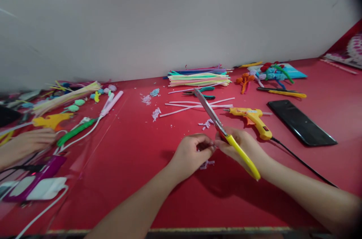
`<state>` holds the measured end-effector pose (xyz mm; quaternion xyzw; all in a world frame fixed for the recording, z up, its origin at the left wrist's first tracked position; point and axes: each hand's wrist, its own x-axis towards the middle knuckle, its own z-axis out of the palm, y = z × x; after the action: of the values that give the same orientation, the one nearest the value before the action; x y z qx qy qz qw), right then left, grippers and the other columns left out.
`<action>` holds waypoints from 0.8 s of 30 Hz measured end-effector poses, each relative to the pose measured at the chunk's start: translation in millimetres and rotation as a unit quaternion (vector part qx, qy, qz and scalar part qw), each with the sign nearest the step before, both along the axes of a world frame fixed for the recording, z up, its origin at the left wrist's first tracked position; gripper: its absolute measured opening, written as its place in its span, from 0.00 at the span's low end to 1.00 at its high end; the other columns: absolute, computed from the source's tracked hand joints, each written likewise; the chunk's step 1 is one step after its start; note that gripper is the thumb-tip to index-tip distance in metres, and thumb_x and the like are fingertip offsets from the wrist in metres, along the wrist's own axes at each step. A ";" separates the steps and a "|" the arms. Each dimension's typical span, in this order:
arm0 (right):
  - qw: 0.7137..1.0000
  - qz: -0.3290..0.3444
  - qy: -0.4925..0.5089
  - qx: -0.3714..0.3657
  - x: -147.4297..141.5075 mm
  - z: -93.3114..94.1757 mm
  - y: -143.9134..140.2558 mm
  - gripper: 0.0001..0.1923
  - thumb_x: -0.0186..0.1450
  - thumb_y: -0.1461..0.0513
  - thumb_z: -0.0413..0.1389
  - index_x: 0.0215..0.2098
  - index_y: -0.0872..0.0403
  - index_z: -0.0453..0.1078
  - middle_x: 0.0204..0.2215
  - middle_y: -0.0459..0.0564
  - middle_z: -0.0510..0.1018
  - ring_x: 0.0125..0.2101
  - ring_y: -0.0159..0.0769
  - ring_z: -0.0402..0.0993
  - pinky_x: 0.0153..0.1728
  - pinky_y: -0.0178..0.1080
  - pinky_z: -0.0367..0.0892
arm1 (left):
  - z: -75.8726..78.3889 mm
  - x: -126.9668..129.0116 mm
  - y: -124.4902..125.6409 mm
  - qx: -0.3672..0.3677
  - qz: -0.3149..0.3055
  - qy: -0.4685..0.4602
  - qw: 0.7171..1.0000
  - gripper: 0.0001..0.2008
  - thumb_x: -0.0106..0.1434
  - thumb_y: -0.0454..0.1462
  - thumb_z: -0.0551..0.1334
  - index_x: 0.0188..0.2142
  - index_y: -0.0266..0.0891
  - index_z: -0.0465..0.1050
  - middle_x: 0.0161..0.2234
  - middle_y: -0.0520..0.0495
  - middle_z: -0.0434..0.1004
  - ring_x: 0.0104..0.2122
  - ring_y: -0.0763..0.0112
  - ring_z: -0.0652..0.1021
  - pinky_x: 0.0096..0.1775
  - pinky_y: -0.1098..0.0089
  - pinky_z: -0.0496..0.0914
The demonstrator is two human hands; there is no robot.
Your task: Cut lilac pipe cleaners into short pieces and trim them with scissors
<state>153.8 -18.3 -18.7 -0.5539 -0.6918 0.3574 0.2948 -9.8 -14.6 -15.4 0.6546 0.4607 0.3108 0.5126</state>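
Near the table's middle, my left hand (pixel 190 156) is closed in a pinch, its fingertips meeting those of my right hand. Whatever small thing lies between them is too hidden to name. My right hand (pixel 240 146) is shut on scissors (pixel 210 112) with yellow handles, the blades pointing up and away. Short lilac cut pieces (pixel 207 164) lie under my left hand, and another small pile (pixel 206 124) rests just beyond both hands. Farther off, several lilac pipe cleaners (pixel 198 106) lie crossed on the red table (pixel 127 178).
Right of my hands are a yellow glue gun (pixel 254 118) with a black cord and a black phone (pixel 301 122). Pliers (pixel 207 93) and bundled pipe cleaners (pixel 199 78) lie at the back. At left, another person's hand (pixel 31 143) is by a second glue gun (pixel 52 121) and a power strip (pixel 36 182).
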 end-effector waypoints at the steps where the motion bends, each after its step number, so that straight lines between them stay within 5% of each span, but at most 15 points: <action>1: 1.000 0.009 -0.012 0.006 1.1 0.6 0.5 0.09 0.55 0.57 0.49 0.22 0.54 0.58 0.17 0.40 0.59 0.19 0.27 0.56 0.18 0.30 0.52 | -0.1 0.0 0.7 -0.013 0.012 -0.022 1.000 0.05 0.52 0.36 0.59 0.24 0.37 0.70 0.21 0.52 0.67 0.22 0.76 0.67 0.26 0.74 0.62; 5: 0.988 0.030 -0.140 0.058 6.4 3.8 2.4 0.14 0.56 0.51 0.49 0.24 0.54 0.58 0.16 0.42 0.63 0.17 0.27 0.57 0.18 0.31 0.48 | -0.1 -5.1 8.7 -0.052 0.110 -0.164 0.979 0.02 0.50 0.34 0.62 0.24 0.37 0.69 0.20 0.53 0.68 0.22 0.77 0.69 0.27 0.75 0.63; 10: 0.940 0.026 -0.313 0.131 8.8 -1.1 0.9 0.18 0.57 0.47 0.46 0.27 0.53 0.58 0.16 0.45 0.69 0.18 0.32 0.64 0.19 0.33 0.45 | 2.0 -15.3 18.5 -0.020 0.218 -0.297 0.929 0.02 0.50 0.32 0.62 0.25 0.36 0.69 0.20 0.54 0.70 0.22 0.79 0.70 0.27 0.76 0.63; 17: 0.899 0.026 -0.398 0.182 10.3 -12.7 1.7 0.21 0.60 0.46 0.40 0.28 0.54 0.59 0.16 0.49 0.70 0.16 0.34 0.65 0.19 0.35 0.41 | 5.2 -19.2 19.4 0.006 0.255 -0.330 0.909 0.02 0.50 0.31 0.60 0.26 0.36 0.69 0.22 0.53 0.71 0.23 0.79 0.70 0.29 0.76 0.64; 24: 0.894 0.031 -0.402 0.193 9.2 -15.1 -0.1 0.20 0.61 0.47 0.40 0.28 0.54 0.59 0.16 0.49 0.70 0.17 0.36 0.67 0.19 0.36 0.41 | 6.7 -19.4 18.2 0.012 0.259 -0.297 0.919 0.01 0.50 0.31 0.60 0.25 0.36 0.69 0.20 0.53 0.69 0.22 0.78 0.69 0.28 0.76 0.63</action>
<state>162.9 -18.4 -33.8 -0.5609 -0.8234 -0.0277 0.0811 -29.1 3.6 -8.7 0.3957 0.4370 0.6186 0.5194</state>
